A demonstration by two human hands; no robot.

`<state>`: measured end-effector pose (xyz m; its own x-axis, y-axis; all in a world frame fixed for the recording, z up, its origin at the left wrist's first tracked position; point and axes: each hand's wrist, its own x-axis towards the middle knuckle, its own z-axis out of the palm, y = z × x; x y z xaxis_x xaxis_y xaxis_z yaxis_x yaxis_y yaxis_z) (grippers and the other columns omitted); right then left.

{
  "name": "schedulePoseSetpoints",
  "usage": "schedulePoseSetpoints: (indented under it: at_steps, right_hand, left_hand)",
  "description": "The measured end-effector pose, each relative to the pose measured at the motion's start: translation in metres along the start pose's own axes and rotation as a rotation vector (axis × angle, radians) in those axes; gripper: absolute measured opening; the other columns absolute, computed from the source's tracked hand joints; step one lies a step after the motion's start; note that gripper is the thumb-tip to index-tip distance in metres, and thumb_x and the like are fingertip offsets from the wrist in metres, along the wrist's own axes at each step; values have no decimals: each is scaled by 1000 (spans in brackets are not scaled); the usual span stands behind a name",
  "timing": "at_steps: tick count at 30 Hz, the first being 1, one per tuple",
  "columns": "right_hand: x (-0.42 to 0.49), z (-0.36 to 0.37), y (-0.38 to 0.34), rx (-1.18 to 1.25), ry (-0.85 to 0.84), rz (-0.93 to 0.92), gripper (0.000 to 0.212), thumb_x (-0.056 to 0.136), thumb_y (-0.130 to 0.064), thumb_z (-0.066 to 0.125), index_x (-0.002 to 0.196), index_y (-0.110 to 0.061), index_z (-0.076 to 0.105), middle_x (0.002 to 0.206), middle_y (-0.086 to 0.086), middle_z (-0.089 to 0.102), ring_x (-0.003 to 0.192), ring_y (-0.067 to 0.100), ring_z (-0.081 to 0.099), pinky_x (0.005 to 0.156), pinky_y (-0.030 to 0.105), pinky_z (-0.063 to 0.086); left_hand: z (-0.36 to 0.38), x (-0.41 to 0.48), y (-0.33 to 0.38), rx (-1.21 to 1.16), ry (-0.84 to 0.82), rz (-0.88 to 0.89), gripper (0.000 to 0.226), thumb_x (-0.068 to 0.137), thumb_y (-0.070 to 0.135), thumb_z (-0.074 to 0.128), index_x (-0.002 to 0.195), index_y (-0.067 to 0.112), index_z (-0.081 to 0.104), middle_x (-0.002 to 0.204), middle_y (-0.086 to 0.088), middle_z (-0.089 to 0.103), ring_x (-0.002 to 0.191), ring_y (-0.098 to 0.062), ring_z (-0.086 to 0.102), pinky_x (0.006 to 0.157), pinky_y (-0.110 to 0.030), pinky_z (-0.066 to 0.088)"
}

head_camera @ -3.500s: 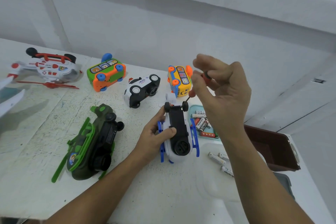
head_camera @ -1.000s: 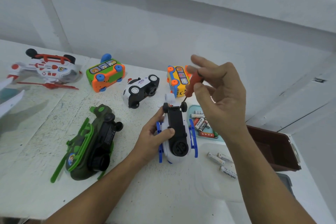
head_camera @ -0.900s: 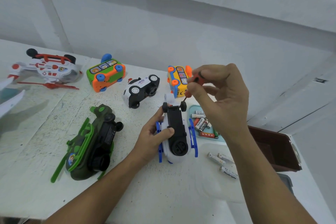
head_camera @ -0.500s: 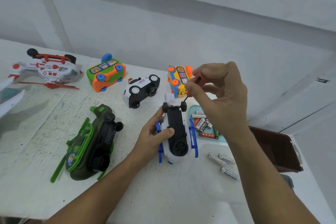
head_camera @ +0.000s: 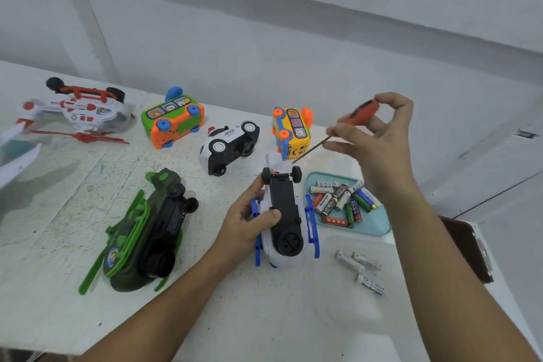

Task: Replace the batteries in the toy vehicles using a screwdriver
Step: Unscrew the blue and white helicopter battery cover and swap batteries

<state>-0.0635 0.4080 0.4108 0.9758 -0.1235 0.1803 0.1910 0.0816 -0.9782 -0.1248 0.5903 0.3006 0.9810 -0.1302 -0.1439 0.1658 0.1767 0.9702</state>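
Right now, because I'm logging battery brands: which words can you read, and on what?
"Heybright": loose battery on the table.
"Heybright": battery in the teal tray.
"POLICE": side of the black-and-white car.
Other batteries and green helicopter label: too blurred to read.

Plain workroom: scuffed white table [head_camera: 44, 238]

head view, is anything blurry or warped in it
Head view: the right hand and its orange screwdriver are smeared by motion; the left hand and white-and-blue toy helicopter look sharp; the wide-angle lens bows the wall lines; light is soft, shadows faint.
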Motion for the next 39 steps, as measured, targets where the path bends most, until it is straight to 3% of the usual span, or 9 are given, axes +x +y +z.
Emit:
schedulePoseSetpoints:
  at_steps: [3,7,11,16,20,24,28,34,39]
  right_hand:
    - [27,-32,22,129,161,118,53,83,18,61,111,-22,43,83,16,59,78,32,67,74,40,61]
    - [56,-81,56,-26,303,235,36,77,16,69,89,-13,50,95,24,59,83,34,65,67,31,60]
    - [66,-116,75,-408,173,365,28,77,2,76,77,-15,55,85,11,68,76,23,61,62,29,52]
    - [70,-135,86,-597,-14,366,16,76,6,75,88,-3,71,64,-11,71,58,-4,61,52,5,42]
    - [72,-146,95,-725,-120,387,17,74,0,80,90,-6,76,82,1,75,75,11,66,73,19,48]
    - [73,-146,103,-705,-141,355,16,74,-1,80,84,-13,76,85,0,76,81,15,69,84,29,51]
    - [73,-146,104,-704,-162,354,17,77,0,78,88,-14,76,85,-5,76,82,10,69,80,22,50]
    - [70,-149,100,-731,-148,350,22,79,3,75,98,-9,74,77,-10,73,65,-6,66,61,7,46]
    - [68,-149,94,-748,-85,346,24,81,-6,76,104,-11,70,92,3,70,83,13,64,62,14,41]
  left_hand:
    - [3,-1,2,-3,0,3,63,94,-6,50,133,41,35,107,14,49,78,15,65,62,-13,53]
    - [3,-2,2,-14,8,-5,61,94,-7,50,123,46,41,109,12,52,82,5,69,65,-18,56]
    - [5,-2,3,-15,21,-7,60,93,-9,49,116,47,47,102,17,59,81,0,70,64,-18,56]
    - [6,-3,4,-16,17,-1,58,89,-3,58,122,43,45,89,30,69,85,0,71,64,-18,56]
    - [10,-4,6,0,26,5,60,93,-13,43,115,43,45,79,36,67,80,3,70,60,-16,55]
    - [12,-5,7,-3,35,4,60,93,-14,42,114,42,46,77,35,67,79,3,70,59,-15,54]
    - [12,-5,7,-11,37,9,59,90,-11,53,116,42,46,80,35,68,82,1,71,61,-16,55]
    - [12,-7,6,13,57,-2,61,93,-12,45,117,44,45,84,31,68,82,2,70,60,-16,55]
    - [13,-8,10,18,62,4,62,93,-12,44,120,44,40,102,15,55,74,9,68,58,-12,52]
